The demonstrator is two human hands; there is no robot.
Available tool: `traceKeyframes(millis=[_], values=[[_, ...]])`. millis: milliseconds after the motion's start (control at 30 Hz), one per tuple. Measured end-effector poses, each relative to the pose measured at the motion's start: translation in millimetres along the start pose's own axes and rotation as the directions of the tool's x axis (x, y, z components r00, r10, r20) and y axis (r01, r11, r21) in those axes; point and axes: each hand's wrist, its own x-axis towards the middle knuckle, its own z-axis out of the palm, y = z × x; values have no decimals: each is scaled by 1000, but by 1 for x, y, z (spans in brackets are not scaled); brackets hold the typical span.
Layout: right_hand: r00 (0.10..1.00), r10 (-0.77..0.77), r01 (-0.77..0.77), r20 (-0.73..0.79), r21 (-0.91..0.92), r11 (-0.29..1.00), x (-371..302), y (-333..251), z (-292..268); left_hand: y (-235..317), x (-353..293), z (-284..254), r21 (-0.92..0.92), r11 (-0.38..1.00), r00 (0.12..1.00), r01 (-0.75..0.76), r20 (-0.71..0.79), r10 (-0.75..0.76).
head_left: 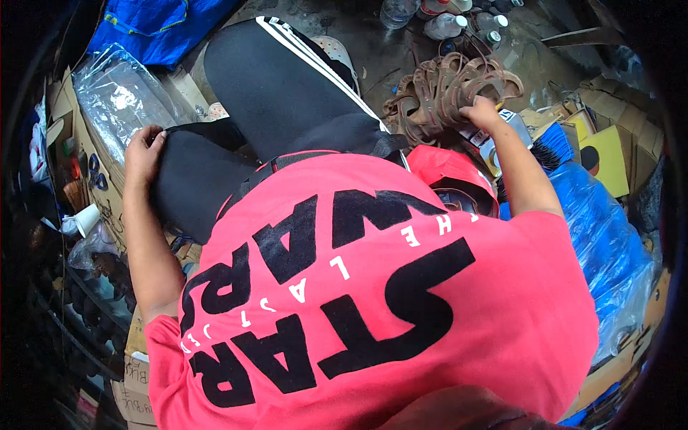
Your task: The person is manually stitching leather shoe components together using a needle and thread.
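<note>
My right hand (481, 115) reaches forward and grips the near right end of a bundle of brown, looped strap pieces (437, 89) that look like sandal uppers. Its fingertips are partly hidden against the bundle. The pieces lie close together in a row on the dark floor. On my left knee rests my left hand (145, 149), fingers laid over the black trousers (190, 168) and thumb apart, with nothing in it. Just beyond that hand lies a clear plastic bag (125, 93).
Plastic bottles (446, 27) stand at the far right. A red bag (448, 170) sits beside my right thigh. Blue plastic (605, 244) and a yellow sheet (613, 161) are to the right. Cardboard, blue-handled scissors (97, 172) and a white cup (87, 219) lie left.
</note>
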Motion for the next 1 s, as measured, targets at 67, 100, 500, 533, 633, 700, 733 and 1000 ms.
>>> traceKeyframes(millis=[67,100,500,533,633,700,733,1000], values=[[999,-32,32,28,27,999,-4,-9,13,0,-1,-1,-7,1000,1000,1,0,-1],[998,-56,54,33,50,997,-5,-16,18,1,-1,-1,-10,1000,1000,4,1,-4],[889,68,196,452,-511,837,-43,-96,52,-11,-13,1,-45,999,999,26,-19,-27],[879,76,187,471,-486,854,-44,-97,58,-12,-15,1,-32,999,999,31,-16,-31],[852,159,94,499,-443,891,-36,-102,74,-13,-20,2,-78,997,1000,2,-27,-4],[822,219,-21,526,-356,934,-31,-110,84,-15,-24,2,-41,999,999,20,-39,-22],[804,259,-86,535,-327,941,-27,-115,87,-16,-26,3,-40,998,998,40,-48,-42],[717,283,-695,638,615,374,-38,-117,116,-27,-32,6,-121,990,995,69,-57,-76]])
